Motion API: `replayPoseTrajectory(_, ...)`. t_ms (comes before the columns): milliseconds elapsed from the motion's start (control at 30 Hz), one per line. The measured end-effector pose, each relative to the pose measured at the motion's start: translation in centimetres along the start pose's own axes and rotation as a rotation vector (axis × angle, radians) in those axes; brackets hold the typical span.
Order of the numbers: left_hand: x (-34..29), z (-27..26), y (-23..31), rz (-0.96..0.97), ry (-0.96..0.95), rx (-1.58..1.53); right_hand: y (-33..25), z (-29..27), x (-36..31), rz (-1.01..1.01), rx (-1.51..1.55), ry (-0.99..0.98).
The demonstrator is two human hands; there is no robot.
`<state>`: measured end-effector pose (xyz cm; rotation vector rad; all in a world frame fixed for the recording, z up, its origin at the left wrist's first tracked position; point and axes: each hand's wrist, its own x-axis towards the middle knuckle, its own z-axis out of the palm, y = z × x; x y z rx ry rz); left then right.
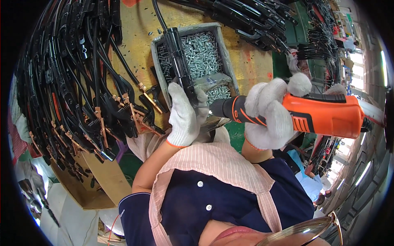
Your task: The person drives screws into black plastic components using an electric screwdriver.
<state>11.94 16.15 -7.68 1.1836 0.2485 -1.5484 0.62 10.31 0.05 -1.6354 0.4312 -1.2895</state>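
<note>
My left hand (182, 119), in a white knit glove, grips the lower end of a black tubular handle (179, 57) with a cable running out of its top. In my gloved right hand (269, 117) is an orange and black power screwdriver (324, 115), my fingers wrapped round it. It lies nearly level, and its bit reaches the handle's lower end beside my left fingers; whether it sits on a screw is hidden. Behind the handle stands a grey bin (228, 57) holding many small silver screws (201, 53), with a clear plastic bag (213, 82) in its near part.
Black cable clamps with copper-coloured jaws (98, 119) are heaped on the left of the yellow worktop (135, 37). More black handles (254, 24) lie at the back right. A cardboard box (94, 180) stands low on the left. Bundled black cables (318, 45) and a person in light blue (305, 180) are to the right.
</note>
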Motion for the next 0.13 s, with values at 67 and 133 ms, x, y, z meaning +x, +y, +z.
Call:
replayPoseTrajectory(67,0.5,-0.6,-0.6,0.040,-0.058,-0.021,0.4,0.6,0.5,-0.156,0.087,0.004)
replayPoseTrajectory(133,0.5,-0.7,-0.7,0.046,-0.038,-0.037,0.3,-0.7,0.4,-0.099,0.003,-0.158)
